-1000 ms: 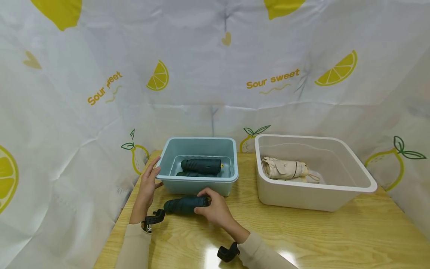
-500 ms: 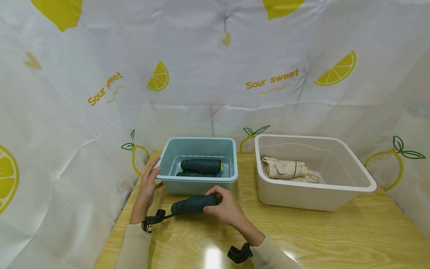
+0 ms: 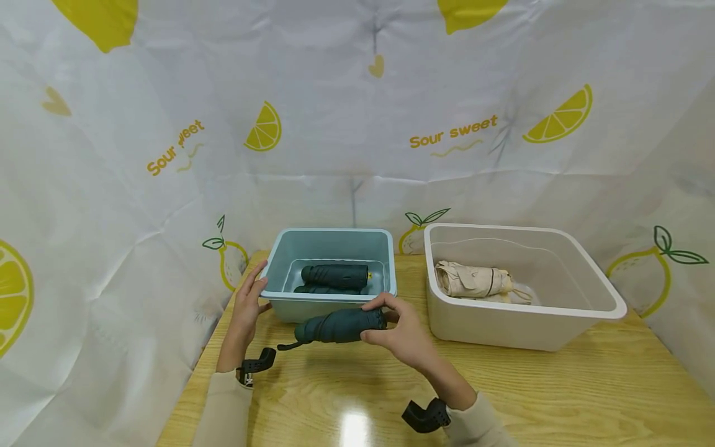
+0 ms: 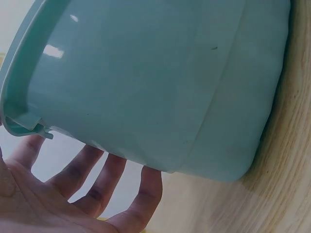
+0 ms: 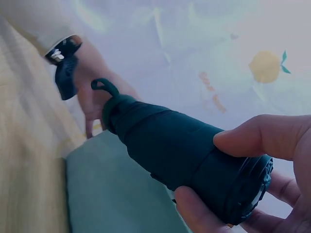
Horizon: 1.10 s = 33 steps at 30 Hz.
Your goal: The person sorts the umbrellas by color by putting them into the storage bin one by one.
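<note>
My right hand (image 3: 409,335) grips a dark green folded umbrella (image 3: 339,326) near its wide end, between thumb and fingers. The umbrella is held up in front of the light blue bin (image 3: 324,298), its strap end pointing left and slightly down. In the right wrist view the strap loop (image 5: 104,86) sticks out from the narrow end. My left hand (image 3: 244,307) touches the bin's left front corner, and in the left wrist view its spread fingers (image 4: 103,182) lie against the bin wall. Inside that bin, a dark umbrella (image 3: 334,274) lies over another dark umbrella (image 3: 326,290).
A larger white bin (image 3: 503,326) stands to the right on the wooden table (image 3: 536,397). It holds a beige folded umbrella (image 3: 472,279), with more pale fabric partly hidden beneath. A lemon-print curtain (image 3: 335,155) hangs behind the bins.
My right hand has lifted the folded umbrella off the table and moved it right and up toward the blue bin's front. My left hand has stayed at the corner.
</note>
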### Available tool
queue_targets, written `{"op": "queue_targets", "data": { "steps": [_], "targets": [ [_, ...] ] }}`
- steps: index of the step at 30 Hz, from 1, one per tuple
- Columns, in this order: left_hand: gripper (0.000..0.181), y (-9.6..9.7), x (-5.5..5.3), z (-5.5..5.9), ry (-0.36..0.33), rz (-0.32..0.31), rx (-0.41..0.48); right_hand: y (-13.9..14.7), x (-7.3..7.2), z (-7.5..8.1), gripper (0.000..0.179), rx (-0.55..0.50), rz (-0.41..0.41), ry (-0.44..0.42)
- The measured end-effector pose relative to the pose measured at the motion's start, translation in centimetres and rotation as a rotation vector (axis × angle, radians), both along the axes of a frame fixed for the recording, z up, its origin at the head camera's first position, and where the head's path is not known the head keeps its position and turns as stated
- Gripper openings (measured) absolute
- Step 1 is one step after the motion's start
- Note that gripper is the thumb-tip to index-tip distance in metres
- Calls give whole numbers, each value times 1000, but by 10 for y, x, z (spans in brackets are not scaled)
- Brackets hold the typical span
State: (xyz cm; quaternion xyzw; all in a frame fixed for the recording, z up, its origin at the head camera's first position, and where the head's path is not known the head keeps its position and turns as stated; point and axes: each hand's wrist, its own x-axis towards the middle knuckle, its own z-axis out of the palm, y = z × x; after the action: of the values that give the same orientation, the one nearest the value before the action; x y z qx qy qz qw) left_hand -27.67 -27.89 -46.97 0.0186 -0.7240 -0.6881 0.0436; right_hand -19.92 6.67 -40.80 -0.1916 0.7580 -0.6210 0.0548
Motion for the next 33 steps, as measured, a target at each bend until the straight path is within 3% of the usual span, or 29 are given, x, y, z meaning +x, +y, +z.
{"op": "queue_targets", "data": {
  "steps": [9,22,27,33],
  "targets": [
    [53,1,1,1,4,-5,1,18,-11,23,43,-190,67,-63],
    [54,-2,-1,-2,34,-1,-9,21,-40,46,41,-381,19,-146],
    [53,-1,0,-2,28,-4,-5,16,-51,48,38,-432,0,-200],
    [52,0,1,-1,25,-9,9,7,-65,40,41,-495,-13,-273]
  ]
}}
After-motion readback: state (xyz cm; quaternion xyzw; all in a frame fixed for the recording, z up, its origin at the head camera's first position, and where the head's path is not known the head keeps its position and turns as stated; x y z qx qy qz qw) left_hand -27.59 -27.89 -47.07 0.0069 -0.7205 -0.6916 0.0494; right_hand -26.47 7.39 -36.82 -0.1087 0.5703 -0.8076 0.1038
